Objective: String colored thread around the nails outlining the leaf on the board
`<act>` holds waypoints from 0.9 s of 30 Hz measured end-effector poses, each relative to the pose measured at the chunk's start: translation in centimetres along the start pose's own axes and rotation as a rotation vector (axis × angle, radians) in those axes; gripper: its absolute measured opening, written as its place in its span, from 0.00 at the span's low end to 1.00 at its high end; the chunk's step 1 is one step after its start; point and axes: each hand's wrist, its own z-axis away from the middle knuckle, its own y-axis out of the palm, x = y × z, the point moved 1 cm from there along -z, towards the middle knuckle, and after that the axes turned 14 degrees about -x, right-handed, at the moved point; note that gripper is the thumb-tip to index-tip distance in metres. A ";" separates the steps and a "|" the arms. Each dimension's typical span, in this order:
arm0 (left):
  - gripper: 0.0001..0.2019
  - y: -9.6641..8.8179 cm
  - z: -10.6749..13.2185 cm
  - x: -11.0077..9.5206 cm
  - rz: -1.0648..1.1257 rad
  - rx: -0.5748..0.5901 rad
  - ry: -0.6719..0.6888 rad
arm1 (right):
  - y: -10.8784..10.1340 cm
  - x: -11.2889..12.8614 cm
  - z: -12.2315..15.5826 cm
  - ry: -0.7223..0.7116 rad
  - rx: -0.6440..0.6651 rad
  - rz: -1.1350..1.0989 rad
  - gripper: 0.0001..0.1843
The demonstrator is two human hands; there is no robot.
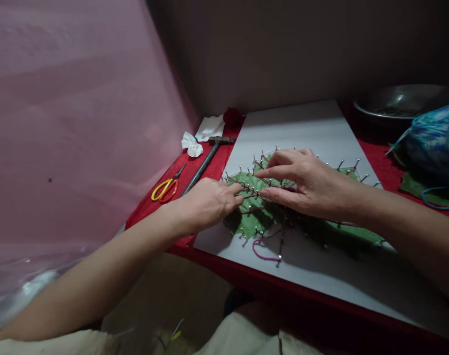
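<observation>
A green leaf [249,226] lies on a white board [300,121], ringed and crossed by several upright nails [279,259] with dark reddish thread strung between them. My left hand [219,201] is closed at the leaf's left side, its fingertips pressed together by the nails; what they pinch is hidden. Over the leaf's middle, my right hand [307,185] is open, with thumb and forefinger apart around a row of nails. A loose end of magenta thread [263,257] curls on the board below the leaf.
Left of the board, a hammer [207,162], yellow-and-orange-handled scissors [168,187], crumpled white tissue [191,144] and a red ball of yarn [232,118] rest on red cloth [145,207]. At right are a metal bowl [375,111], blue yarn [436,143] and another leaf [412,183]. Pink sheeting [80,123] hangs left.
</observation>
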 end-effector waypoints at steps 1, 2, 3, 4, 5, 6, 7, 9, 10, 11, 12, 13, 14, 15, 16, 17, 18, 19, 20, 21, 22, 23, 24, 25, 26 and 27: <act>0.10 0.0 -0.2 0.3 0.028 0.021 -0.033 | -0.1 -0.2 0.2 0.018 -0.015 -0.009 0.19; 0.09 -0.1 -0.5 0.6 0.063 0.038 -0.076 | -0.2 -0.4 0.4 0.028 -0.028 -0.017 0.19; 0.08 -0.1 -0.8 1.0 0.105 0.051 -0.122 | -0.3 -0.4 0.5 0.036 -0.040 -0.026 0.19; 0.08 -0.1 -1.1 1.3 0.158 0.067 -0.165 | -0.4 -0.5 0.6 0.043 -0.058 -0.034 0.18; 0.09 0.0 -1.3 1.6 0.221 0.087 -0.205 | -0.4 -0.5 0.7 0.051 -0.083 -0.045 0.18; 0.09 0.2 -1.6 2.0 0.296 0.108 -0.245 | -0.5 -0.5 0.7 0.061 -0.112 -0.055 0.17; 0.08 0.4 -1.8 2.3 0.376 0.131 -0.288 | -0.6 -0.5 0.7 0.071 -0.145 -0.063 0.17; 0.07 0.8 -1.9 2.9 0.519 0.146 -0.378 | -0.8 -0.4 0.8 0.083 -0.206 -0.068 0.16; 0.06 1.0 -1.8 3.1 0.548 0.126 -0.427 | -0.8 -0.4 0.8 0.082 -0.227 -0.065 0.15; 0.06 1.1 -1.6 3.2 0.544 0.081 -0.471 | -0.9 -0.3 0.9 0.076 -0.238 -0.062 0.15; 0.06 1.1 -1.3 3.1 0.519 0.025 -0.504 | -0.9 -0.3 0.9 0.067 -0.243 -0.057 0.15; 0.06 1.2 -0.9 2.9 0.490 -0.034 -0.526 | -0.9 -0.3 1.0 0.056 -0.245 -0.052 0.15; 0.06 1.2 -0.4 2.7 0.470 -0.100 -0.545 | -0.8 -0.3 1.0 0.045 -0.242 -0.047 0.15; 0.05 1.2 0.1 2.3 0.464 -0.157 -0.571 | -0.8 -0.4 1.1 0.032 -0.236 -0.042 0.15; 0.04 1.3 0.7 2.0 0.477 -0.208 -0.610 | -0.6 -0.4 1.2 0.017 -0.225 -0.039 0.15; 0.04 1.5 1.3 1.7 0.508 -0.245 -0.655 | -0.5 -0.5 1.3 -0.001 -0.214 -0.037 0.15; 0.04 1.8 1.9 1.4 0.547 -0.262 -0.709 | -0.3 -0.5 1.3 -0.021 -0.206 -0.037 0.15; 0.04 2.0 2.4 1.2 0.601 -0.267 -0.768 | -0.1 -0.6 1.4 -0.045 -0.197 -0.040 0.15; 0.05 2.4 2.8 1.1 0.665 -0.261 -0.837 | 0.0 -0.6 1.5 -0.067 -0.189 -0.043 0.15; 0.05 2.7 3.1 1.2 0.740 -0.251 -0.904 | 0.2 -0.6 1.6 -0.088 -0.182 -0.045 0.15; 0.05 3.0 3.4 1.3 0.824 -0.235 -0.963 | 0.3 -0.6 1.6 -0.107 -0.174 -0.045 0.16; 0.06 3.3 3.5 1.4 0.916 -0.211 -1.017 | 0.4 -0.5 1.6 -0.122 -0.161 -0.043 0.16; 0.06 3.6 3.6 1.6 1.013 -0.180 -1.060 | 0.5 -0.5 1.5 -0.134 -0.141 -0.038 0.16; 0.06 3.8 3.6 1.8 1.105 -0.144 -1.095 | 0.6 -0.4 1.4 -0.144 -0.118 -0.027 0.16; 0.07 4.1 3.6 2.0 1.185 -0.113 -1.125 | 0.8 -0.3 1.3 -0.159 -0.094 -0.012 0.17; 0.07 4.2 3.6 2.2 1.247 -0.094 -1.152 | 0.9 -0.3 1.0 -0.177 -0.067 0.007 0.17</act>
